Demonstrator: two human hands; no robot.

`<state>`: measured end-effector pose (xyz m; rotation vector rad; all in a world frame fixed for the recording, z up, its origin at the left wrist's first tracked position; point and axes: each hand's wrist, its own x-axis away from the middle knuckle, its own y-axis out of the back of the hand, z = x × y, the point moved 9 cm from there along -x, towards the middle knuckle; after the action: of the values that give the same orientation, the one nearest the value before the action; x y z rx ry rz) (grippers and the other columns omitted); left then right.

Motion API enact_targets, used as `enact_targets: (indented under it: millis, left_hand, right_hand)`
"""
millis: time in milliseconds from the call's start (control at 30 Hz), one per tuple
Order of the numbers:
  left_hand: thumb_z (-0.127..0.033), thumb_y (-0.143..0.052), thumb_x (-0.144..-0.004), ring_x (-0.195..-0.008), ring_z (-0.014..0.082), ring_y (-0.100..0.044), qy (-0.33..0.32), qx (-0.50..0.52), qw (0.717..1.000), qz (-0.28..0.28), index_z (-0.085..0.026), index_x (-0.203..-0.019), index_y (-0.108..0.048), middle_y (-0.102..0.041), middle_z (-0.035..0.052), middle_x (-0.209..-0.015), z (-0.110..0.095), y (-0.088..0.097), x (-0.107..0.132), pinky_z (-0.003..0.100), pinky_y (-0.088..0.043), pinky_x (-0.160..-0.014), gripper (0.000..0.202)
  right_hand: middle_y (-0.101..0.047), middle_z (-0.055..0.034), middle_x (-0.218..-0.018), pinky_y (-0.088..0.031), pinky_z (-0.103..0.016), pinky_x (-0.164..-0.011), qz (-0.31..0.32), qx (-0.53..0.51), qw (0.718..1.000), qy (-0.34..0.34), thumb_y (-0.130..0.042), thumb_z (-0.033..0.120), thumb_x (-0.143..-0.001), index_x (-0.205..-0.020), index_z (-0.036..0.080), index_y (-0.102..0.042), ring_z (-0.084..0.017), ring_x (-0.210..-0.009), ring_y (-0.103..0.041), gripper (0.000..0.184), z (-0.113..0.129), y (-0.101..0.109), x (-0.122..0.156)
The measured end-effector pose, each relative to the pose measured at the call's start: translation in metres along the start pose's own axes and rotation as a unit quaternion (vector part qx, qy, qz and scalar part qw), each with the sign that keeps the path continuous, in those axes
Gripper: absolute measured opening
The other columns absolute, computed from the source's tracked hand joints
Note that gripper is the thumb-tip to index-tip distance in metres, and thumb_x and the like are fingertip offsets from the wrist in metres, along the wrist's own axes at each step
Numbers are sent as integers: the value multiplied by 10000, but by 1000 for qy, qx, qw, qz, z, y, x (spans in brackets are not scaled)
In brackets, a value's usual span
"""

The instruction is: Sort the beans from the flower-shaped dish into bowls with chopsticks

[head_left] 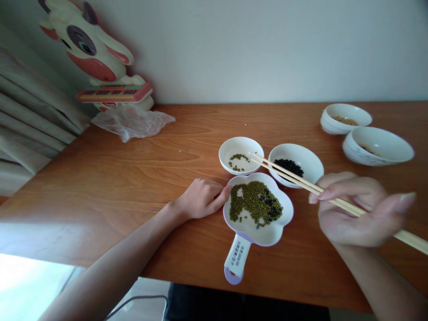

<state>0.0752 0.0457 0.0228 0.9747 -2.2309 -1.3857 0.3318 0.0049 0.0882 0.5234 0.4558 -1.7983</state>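
My right hand (354, 209) is closed around a pair of wooden chopsticks (294, 176). Their tips are over the right rim of a white bowl (224, 156) that has a few green mung beans (238, 157) inside; a tiny speck shows at the tips, too small to name. My left hand (203, 198) lies on the table with curled fingers, its thumb and fingertips at the left rim of a flower-shaped white and lilac dish (274, 232) with a handle. Many mung beans (250, 196) and some black beans (269, 205) are mixed in this dish. Black beans (289, 167) also fill part of a second white bowl (314, 171).
At the back right stand two more bowls, one (331, 127) with yellowish grains, the other (391, 154) with brownish contents. A clear plastic bag (133, 125) and a cow-shaped toy keyboard (117, 91) are at the back left. The wooden table's front edge (200, 284) runs below the dish handle.
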Motion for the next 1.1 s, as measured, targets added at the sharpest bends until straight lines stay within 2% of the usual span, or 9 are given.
enact_targets:
  millis: [133,300,433,600,767,1000,1100]
  left_hand:
    - [-388,-274,-1121,-567,110,-527,-3,-1,1000,-8,-165,-648,-537,-643,36,-665,-1,2,0,275,-354,-593,585]
    - [-386,-273,-1121,-568,109,-520,-6,-3,1000,-12,-168,-657,-528,-637,31,-666,-1,1,0,271,-356,-600,573]
    - [-397,-266,-1120,-574,116,-531,-4,-9,1000,-13,-169,-665,-541,-647,37,-668,0,1,0,273,-358,-602,579]
    - [-393,-267,-1120,-585,118,-544,0,-6,1000,-5,-168,-664,-542,-658,40,-685,0,0,0,273,-365,-608,578]
    - [-392,-274,-1120,-587,116,-546,3,-5,1000,-2,-171,-662,-526,-656,34,-691,0,1,0,276,-361,-608,568]
    - [-389,-270,-1120,-591,117,-545,3,-4,1000,-2,-170,-657,-510,-653,37,-689,1,0,0,280,-349,-611,566]
    - [-397,-262,-1122,-590,114,-532,5,-2,1000,-1,-168,-657,-496,-645,31,-688,1,-1,0,280,-344,-614,568]
  right_hand:
    - [-588,-86,-521,-416,-439,-601,76,-22,996,-27,-317,619,-1022,-585,276,-731,-255,-563,-567,692,-1,-11,-1]
    - [-608,-51,-526,-399,-364,-535,204,-30,975,-85,-301,728,-989,-613,238,-710,-205,-537,-555,741,-13,-40,8]
    - [-623,-50,-569,-424,-355,-557,251,-10,962,-106,-265,771,-969,-642,236,-681,-213,-582,-594,752,-22,-50,17]
    - [-594,-50,-523,-408,-362,-525,237,-26,967,-92,-253,773,-972,-606,246,-688,-199,-516,-549,776,-13,-41,7]
    - [-537,-56,-453,-351,-373,-480,211,-22,970,-116,-218,769,-980,-536,239,-661,-182,-445,-500,821,-13,-25,-9]
    - [-590,-57,-506,-379,-364,-490,180,-10,974,-135,-229,754,-988,-574,255,-691,-200,-510,-535,797,-23,-21,-7]
    - [-571,-54,-493,-371,-358,-491,185,-14,974,-132,-227,741,-997,-559,253,-680,-195,-508,-518,797,-23,-23,-6]
